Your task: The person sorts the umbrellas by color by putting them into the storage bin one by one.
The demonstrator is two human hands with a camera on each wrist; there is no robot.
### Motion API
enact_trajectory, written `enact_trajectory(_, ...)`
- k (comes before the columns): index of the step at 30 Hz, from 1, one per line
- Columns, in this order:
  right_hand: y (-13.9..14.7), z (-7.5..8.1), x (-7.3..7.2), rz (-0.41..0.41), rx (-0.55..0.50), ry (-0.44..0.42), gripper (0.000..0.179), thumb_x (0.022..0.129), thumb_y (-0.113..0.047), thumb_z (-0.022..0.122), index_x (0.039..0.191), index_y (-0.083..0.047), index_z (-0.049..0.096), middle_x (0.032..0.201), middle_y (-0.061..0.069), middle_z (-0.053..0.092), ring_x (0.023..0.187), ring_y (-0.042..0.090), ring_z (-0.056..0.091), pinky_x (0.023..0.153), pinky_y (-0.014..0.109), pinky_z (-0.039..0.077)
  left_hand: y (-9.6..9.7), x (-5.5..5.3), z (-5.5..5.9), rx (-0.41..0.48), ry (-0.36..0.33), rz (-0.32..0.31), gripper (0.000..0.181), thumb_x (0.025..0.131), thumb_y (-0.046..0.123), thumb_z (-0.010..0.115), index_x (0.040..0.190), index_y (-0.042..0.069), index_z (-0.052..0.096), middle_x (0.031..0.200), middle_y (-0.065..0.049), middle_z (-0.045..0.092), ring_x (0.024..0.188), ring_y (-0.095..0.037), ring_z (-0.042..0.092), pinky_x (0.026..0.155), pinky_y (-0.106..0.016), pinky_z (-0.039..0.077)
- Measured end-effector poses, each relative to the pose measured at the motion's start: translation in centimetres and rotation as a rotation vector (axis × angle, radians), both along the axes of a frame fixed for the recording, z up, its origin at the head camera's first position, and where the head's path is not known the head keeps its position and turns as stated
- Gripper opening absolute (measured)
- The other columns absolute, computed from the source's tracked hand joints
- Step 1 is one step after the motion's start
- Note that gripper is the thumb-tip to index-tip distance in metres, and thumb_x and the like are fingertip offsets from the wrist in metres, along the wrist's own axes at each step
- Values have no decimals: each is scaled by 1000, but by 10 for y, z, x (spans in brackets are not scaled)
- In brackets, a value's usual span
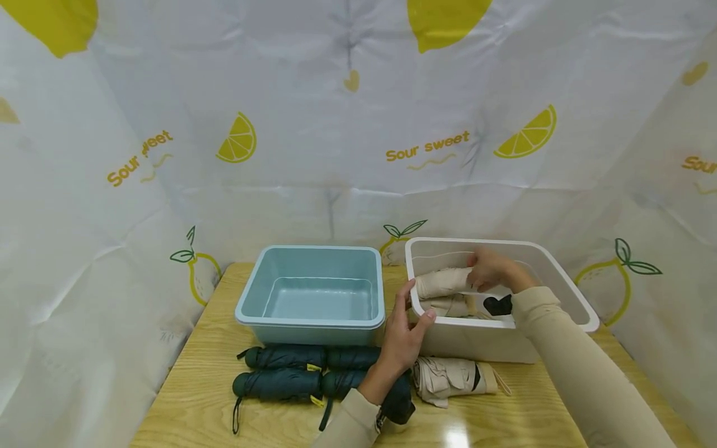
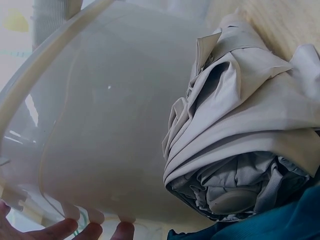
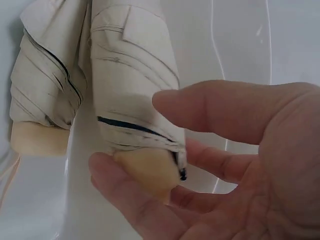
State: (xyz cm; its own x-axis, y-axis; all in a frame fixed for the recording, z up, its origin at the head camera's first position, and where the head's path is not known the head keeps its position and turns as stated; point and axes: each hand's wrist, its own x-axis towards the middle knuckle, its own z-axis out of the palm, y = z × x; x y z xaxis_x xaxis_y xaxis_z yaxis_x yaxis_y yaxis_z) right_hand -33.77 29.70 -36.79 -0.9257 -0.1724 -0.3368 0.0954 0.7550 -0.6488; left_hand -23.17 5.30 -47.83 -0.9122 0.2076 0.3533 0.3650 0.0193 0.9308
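At the front left corner of the white bin (image 1: 560, 283), my left hand (image 1: 399, 336) holds the rim, its fingertips against the outer wall. Inside the bin, my right hand (image 1: 495, 270) has thumb and fingers loosely round the tan handle end of a rolled beige folding umbrella (image 3: 132, 75). A second beige umbrella (image 3: 47, 82) lies alongside it. Another beige folding umbrella (image 1: 450, 378) rests on the table in front of the bin, with its open folds showing large in the left wrist view. A small dark object (image 1: 495, 305) in the bin is partly hidden by my right sleeve.
A light blue bin (image 1: 310, 333) stands left of the white one, with its bare floor showing. Several dark green folding umbrellas (image 1: 280, 384) lie before it on the wooden table (image 1: 207, 367), partly behind my left arm. A lemon-print sheet (image 1: 313, 155) surrounds the table.
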Motion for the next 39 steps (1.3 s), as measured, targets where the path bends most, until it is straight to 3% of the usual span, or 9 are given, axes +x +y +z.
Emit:
enact_trajectory(5, 1, -1, 1, -3, 16, -81, 58, 93, -7, 64, 136, 19, 34, 113, 25, 50, 88, 26, 58, 81, 42, 59, 1, 1, 2, -3, 5, -2, 65, 102, 39, 59, 157, 42, 27, 153, -12, 49, 134, -32, 53, 86, -30, 53)
enact_trajectory(12, 4, -3, 2, 8, -10, -153, 64, 99, -14, 60, 144, 17, 27, 145, 40, 29, 128, 49, 45, 95, 53, 56, 1, 2, 3, -3, 3, -6, 66, 101, 39, 60, 158, 40, 27, 153, -13, 49, 133, -30, 53, 86, -30, 54)
enact_trajectory(15, 5, -3, 2, 12, -6, -160, 63, 101, -15, 57, 145, 16, 26, 148, 42, 27, 131, 56, 44, 96, 55, 55, 0, 2, 2, 2, 3, -11, 66, 101, 37, 60, 158, 39, 28, 152, -15, 49, 133, -31, 53, 86, -29, 54)
enact_trajectory(20, 6, 2, 6, 10, -77, -155, 62, 103, -17, 50, 149, 15, 23, 150, 39, 31, 125, 54, 54, 100, 55, 52, 0, 0, 0, 10, 6, -5, 64, 101, 35, 61, 157, 38, 29, 151, -18, 49, 134, -37, 51, 84, -29, 54)
enact_trajectory(24, 4, 14, 10, 9, -144, -99, 60, 105, -19, 50, 150, 13, 27, 151, 35, 35, 121, 44, 60, 104, 52, 50, 0, -2, -1, 16, 13, -7, 64, 102, 33, 60, 158, 34, 30, 151, -18, 49, 133, -40, 51, 84, -29, 54)
enact_trajectory(30, -1, 41, 24, 59, -166, 30, 53, 107, -24, 53, 147, 7, 38, 148, 32, 46, 114, 30, 67, 99, 46, 54, -1, -1, 0, 23, 19, -9, 64, 102, 34, 60, 158, 35, 29, 152, -18, 47, 135, -40, 50, 87, -31, 54)
enact_trajectory(34, -1, 53, 43, 131, -224, 111, 47, 106, -23, 55, 144, 3, 43, 142, 27, 54, 117, 29, 67, 100, 45, 54, -1, -1, -1, 14, 26, -2, 64, 102, 34, 60, 158, 36, 28, 153, -15, 47, 136, -41, 49, 88, -33, 54)
enact_trajectory(39, 2, 54, 73, 235, -292, 301, 36, 106, -16, 55, 137, 2, 50, 127, 18, 63, 106, 18, 71, 91, 35, 58, 0, -1, -1, 4, 32, 7, 65, 102, 33, 61, 158, 35, 29, 153, -13, 48, 135, -40, 50, 85, -32, 54)
